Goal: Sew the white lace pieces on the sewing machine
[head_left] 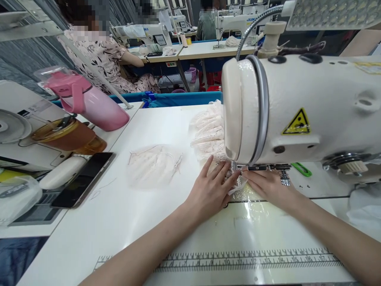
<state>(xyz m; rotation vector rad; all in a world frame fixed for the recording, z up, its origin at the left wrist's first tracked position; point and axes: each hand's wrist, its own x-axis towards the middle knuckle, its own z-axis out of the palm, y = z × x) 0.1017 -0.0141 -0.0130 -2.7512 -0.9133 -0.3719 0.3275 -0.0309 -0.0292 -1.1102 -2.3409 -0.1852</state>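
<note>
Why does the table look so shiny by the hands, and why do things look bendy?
Head view: the lamp overhead throws a bright glare onto the white table just below the left hand and right hand; the wide lens bulges the sewing machine and curves the printed ruler.

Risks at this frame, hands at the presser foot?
1. Both the left hand and right hand press the lace piece right under the sewing machine head; fingertips look close to the needle area and might get caught.
2. The lace looks bunched there, so it may feed unevenly.
</note>
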